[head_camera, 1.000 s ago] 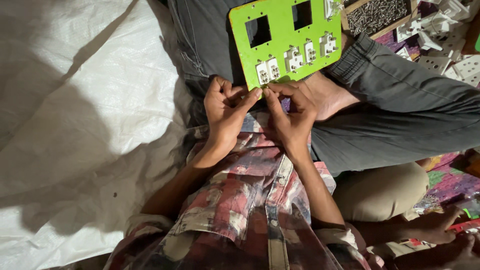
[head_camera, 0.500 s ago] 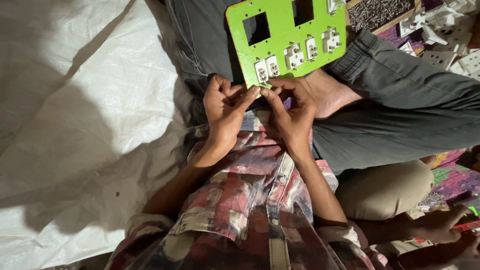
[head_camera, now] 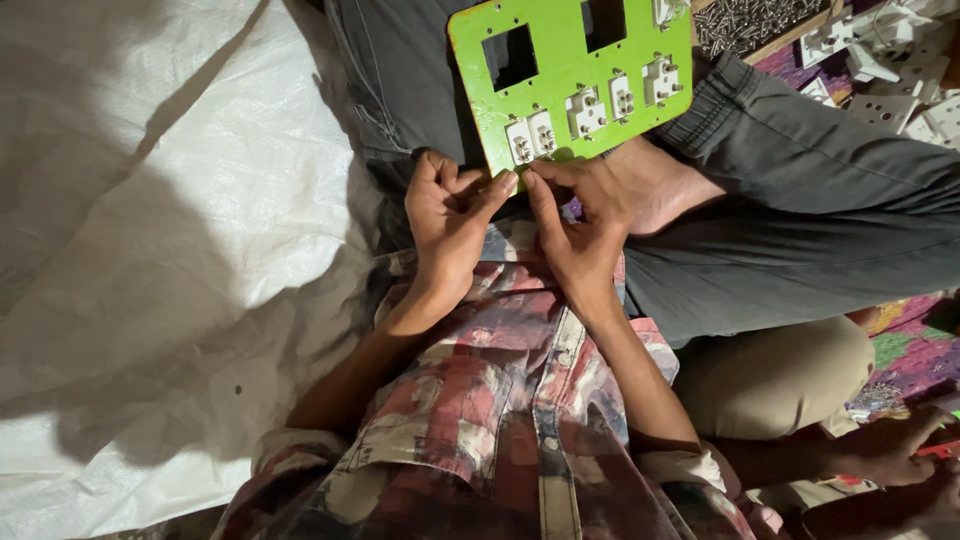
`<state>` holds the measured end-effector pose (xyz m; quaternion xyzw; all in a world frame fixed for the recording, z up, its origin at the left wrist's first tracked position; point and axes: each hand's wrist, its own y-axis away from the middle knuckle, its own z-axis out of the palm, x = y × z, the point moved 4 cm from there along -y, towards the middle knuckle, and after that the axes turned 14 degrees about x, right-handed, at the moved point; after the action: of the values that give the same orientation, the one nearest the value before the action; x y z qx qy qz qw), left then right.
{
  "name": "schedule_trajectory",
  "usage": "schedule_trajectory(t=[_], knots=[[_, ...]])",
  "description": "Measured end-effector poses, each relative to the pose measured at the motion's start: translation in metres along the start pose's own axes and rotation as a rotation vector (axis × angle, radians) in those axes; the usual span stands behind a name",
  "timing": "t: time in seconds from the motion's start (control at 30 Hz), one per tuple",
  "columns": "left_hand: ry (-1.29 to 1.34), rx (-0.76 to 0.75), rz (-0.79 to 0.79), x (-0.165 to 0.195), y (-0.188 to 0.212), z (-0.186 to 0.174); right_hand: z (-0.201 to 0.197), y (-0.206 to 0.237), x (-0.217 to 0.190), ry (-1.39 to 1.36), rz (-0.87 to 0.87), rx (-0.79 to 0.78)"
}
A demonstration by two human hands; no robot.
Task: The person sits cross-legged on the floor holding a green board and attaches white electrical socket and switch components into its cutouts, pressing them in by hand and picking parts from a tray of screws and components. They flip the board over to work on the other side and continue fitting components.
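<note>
A green plate (head_camera: 600,60) with two square cut-outs and several white switch modules (head_camera: 586,110) leans on my lap, over grey trousers (head_camera: 800,200). My left hand (head_camera: 448,215) and my right hand (head_camera: 582,230) meet at its lower edge. The thumbs and forefingers of both pinch the plate's rim just under the two leftmost modules. Whether a small part sits between the fingertips is hidden. My right palm lies against a bare foot (head_camera: 665,190).
A white woven sheet (head_camera: 150,250) covers the floor to the left. At the top right is a box of small metal screws (head_camera: 750,20) and loose white plastic parts (head_camera: 880,60). A colourful mat (head_camera: 915,350) and another person's limb (head_camera: 890,450) lie at the lower right.
The fingertips of both hands have closed in together on the plate's lower edge. The plate has shifted slightly in the view; otherwise nothing has moved.
</note>
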<state>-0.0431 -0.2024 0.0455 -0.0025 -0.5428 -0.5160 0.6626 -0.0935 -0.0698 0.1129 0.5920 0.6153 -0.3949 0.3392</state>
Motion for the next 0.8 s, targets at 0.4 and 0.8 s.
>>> schedule_trajectory(t=[0.4, 0.8], knots=[[-0.035, 0.005, 0.009, -0.003, -0.001, -0.001, 0.002, -0.004, 0.013, 0.02, 0.047, 0.019], [0.016, 0.041, -0.003, -0.006, 0.0, 0.001, -0.002, 0.008, 0.03, -0.055, 0.083, -0.05]])
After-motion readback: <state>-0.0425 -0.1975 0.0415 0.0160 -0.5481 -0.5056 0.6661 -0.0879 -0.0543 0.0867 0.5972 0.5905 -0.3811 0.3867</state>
